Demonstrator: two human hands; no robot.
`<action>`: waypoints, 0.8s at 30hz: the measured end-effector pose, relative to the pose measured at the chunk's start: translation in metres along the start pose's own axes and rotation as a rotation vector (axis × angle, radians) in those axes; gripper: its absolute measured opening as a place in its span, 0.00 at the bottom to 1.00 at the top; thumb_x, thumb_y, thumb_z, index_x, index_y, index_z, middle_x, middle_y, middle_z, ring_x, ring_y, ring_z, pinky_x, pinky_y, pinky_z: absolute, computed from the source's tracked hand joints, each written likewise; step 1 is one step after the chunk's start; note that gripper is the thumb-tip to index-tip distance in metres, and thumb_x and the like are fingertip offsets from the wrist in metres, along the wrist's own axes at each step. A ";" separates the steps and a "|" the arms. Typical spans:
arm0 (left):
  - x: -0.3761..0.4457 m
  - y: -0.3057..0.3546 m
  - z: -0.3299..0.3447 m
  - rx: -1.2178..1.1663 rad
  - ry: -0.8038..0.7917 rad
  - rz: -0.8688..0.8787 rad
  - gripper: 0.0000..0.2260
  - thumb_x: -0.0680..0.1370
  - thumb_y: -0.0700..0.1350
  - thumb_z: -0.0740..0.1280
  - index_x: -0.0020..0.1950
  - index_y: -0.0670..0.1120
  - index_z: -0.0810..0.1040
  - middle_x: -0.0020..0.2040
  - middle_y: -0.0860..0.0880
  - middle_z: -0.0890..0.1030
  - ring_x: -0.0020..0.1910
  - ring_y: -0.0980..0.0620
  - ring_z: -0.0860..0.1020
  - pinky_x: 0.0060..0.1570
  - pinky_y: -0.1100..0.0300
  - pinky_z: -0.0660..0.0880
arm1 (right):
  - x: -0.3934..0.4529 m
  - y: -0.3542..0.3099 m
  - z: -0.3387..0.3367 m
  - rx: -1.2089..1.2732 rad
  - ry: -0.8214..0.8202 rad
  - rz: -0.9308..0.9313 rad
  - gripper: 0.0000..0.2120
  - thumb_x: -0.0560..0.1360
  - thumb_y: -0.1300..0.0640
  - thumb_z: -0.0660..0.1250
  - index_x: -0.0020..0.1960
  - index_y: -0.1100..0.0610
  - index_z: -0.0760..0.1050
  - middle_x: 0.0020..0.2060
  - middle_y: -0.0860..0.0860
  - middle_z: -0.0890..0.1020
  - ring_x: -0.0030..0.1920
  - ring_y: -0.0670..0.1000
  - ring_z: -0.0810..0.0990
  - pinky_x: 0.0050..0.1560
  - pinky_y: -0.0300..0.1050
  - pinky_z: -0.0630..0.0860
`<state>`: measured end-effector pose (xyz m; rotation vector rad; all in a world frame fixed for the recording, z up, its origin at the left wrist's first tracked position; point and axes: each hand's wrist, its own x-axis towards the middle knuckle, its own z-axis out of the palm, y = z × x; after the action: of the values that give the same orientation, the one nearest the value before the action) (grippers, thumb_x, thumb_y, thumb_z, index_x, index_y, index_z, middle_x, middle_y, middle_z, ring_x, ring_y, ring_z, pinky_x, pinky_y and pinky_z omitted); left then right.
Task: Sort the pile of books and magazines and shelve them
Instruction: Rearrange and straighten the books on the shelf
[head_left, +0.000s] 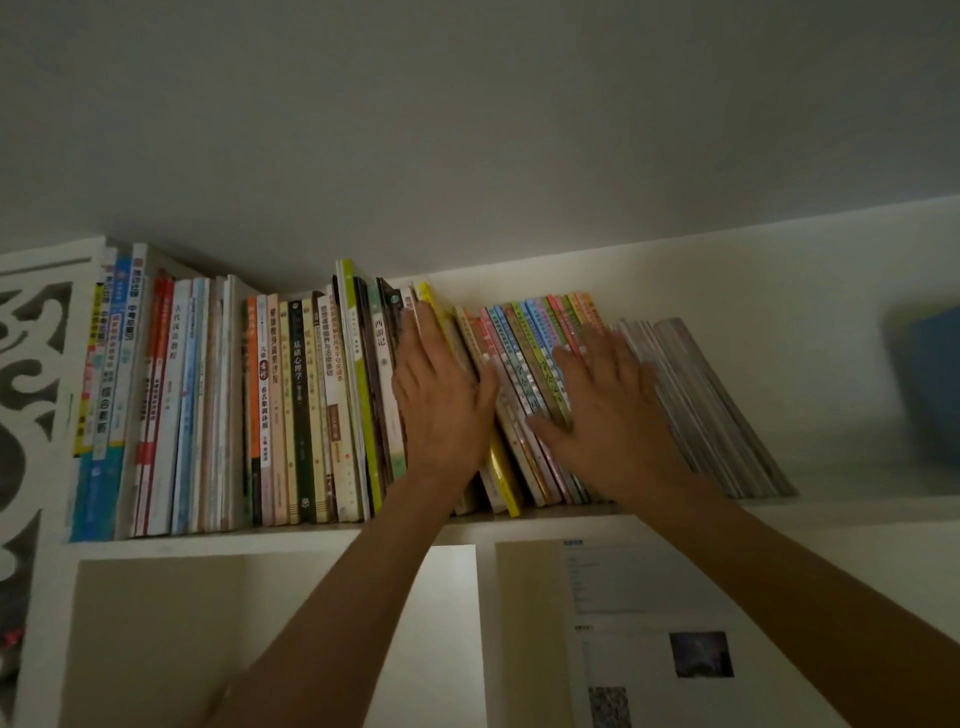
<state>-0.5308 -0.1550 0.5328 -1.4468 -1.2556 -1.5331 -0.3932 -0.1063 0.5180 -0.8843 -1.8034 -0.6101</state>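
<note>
A long row of books (291, 415) stands upright on the top shelf (208, 538) of a white bookcase. To their right, a yellow book (501, 478), thin colourful books (524, 353) and grey magazines (711, 410) lean to the left. My left hand (441, 400) presses flat with straight fingers on the spines beside the yellow book. My right hand (608, 405) lies flat with spread fingers on the colourful books and the magazines. Neither hand grips anything.
A carved white panel (31, 389) borders the shelf on the left. A blue object (935, 374) sits at the far right of the shelf. Below are open compartments (156, 639), one with a printed sheet (649, 634) on it. The ceiling is close above.
</note>
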 end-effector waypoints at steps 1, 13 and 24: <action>0.001 -0.005 0.000 -0.021 -0.041 0.051 0.38 0.78 0.57 0.60 0.76 0.43 0.40 0.77 0.43 0.45 0.76 0.47 0.45 0.74 0.46 0.48 | 0.001 0.002 -0.007 0.004 0.074 -0.035 0.33 0.77 0.39 0.55 0.76 0.53 0.53 0.77 0.55 0.47 0.76 0.58 0.43 0.73 0.56 0.43; 0.010 -0.037 0.000 0.410 -0.322 0.097 0.59 0.56 0.79 0.55 0.70 0.50 0.25 0.72 0.44 0.27 0.72 0.44 0.29 0.65 0.41 0.31 | 0.004 0.059 -0.013 0.160 0.030 0.243 0.52 0.61 0.26 0.58 0.76 0.44 0.40 0.76 0.54 0.49 0.72 0.62 0.59 0.66 0.65 0.63; -0.006 -0.031 0.000 0.290 -0.327 0.069 0.46 0.71 0.70 0.56 0.75 0.50 0.34 0.75 0.44 0.33 0.74 0.47 0.34 0.71 0.43 0.39 | 0.002 0.053 -0.011 0.029 0.075 0.218 0.53 0.63 0.23 0.53 0.77 0.52 0.45 0.76 0.58 0.50 0.74 0.62 0.50 0.71 0.64 0.52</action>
<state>-0.5591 -0.1458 0.5209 -1.5657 -1.5284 -1.0435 -0.3453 -0.0817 0.5248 -1.0094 -1.6188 -0.4699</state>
